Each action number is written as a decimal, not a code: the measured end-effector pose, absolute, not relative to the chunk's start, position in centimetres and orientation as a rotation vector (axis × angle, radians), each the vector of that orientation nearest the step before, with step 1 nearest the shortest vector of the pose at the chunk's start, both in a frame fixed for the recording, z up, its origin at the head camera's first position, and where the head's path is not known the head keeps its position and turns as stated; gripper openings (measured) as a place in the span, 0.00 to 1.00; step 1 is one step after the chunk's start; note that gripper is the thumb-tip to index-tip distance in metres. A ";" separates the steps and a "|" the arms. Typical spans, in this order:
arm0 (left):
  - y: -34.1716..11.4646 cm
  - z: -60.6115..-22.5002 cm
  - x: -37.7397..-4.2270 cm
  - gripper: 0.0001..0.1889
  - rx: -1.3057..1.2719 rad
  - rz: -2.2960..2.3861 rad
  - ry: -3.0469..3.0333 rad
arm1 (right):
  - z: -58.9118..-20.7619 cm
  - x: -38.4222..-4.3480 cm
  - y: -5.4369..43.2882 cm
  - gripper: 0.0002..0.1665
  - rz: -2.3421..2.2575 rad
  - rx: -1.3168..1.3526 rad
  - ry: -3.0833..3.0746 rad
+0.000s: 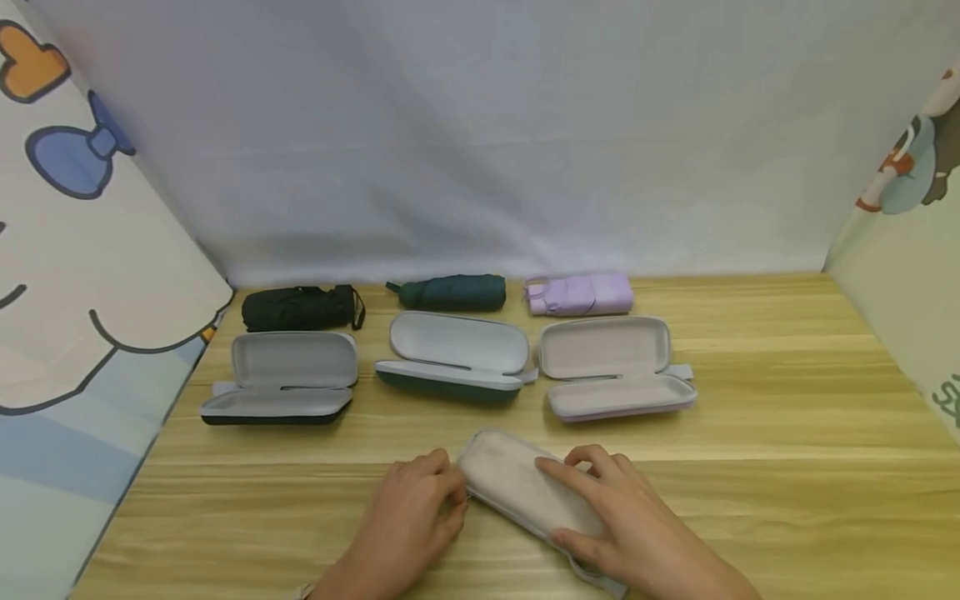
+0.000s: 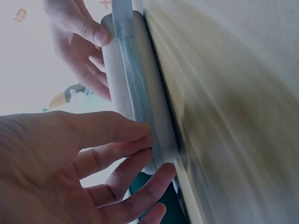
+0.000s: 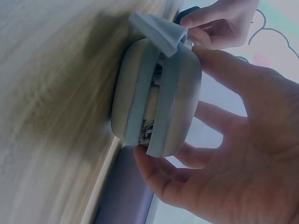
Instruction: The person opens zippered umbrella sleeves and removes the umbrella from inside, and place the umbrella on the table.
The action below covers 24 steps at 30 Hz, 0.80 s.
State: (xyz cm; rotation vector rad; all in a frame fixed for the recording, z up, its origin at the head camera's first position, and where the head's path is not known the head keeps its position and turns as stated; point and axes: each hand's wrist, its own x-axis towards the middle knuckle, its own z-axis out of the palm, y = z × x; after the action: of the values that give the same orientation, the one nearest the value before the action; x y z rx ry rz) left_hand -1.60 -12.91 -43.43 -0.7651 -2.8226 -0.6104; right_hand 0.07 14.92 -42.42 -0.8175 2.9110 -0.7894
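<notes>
A beige zippered case [image 1: 502,479] lies slanted on the table before me. My right hand [image 1: 626,521] grips its near right end, thumb on the near side and fingers over the top and far side. At the far left end, my left hand [image 1: 412,517] pinches at the zipper seam with thumb and fingers; the zipper pull itself is hidden. In the right wrist view the zipper tape [image 3: 170,102] gapes at that end, with something folded showing inside. A pale fabric tab [image 3: 159,32] sticks out there.
Three opened cases stand behind: black [image 1: 277,418], dark green [image 1: 442,386] and lavender-edged [image 1: 622,408]. Along the back lie three folded umbrellas: black [image 1: 300,308], dark green [image 1: 453,293] and lavender [image 1: 588,294]. A white cloth [image 1: 480,142] hangs behind the wooden table [image 1: 787,400].
</notes>
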 end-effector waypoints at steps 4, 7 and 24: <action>-12.7 -43.6 -1.4 0.13 -0.779 -0.660 -2.830 | -42.3 0.0 14.9 0.39 -0.787 -0.810 2.914; -12.4 -43.7 -1.2 0.13 -0.812 -0.652 -2.791 | -42.3 0.0 14.8 0.39 -0.780 -0.801 2.919; -10.6 -44.4 -0.3 0.13 -0.966 -0.685 -2.699 | -42.2 0.1 14.5 0.38 -0.761 -0.757 2.901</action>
State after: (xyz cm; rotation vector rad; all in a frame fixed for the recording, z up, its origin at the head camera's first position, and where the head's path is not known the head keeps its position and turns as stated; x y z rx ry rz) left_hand -0.28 -10.62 -44.40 -0.9657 -2.6992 -0.6853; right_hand 0.06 14.52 -42.19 -0.7569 2.9011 -0.7615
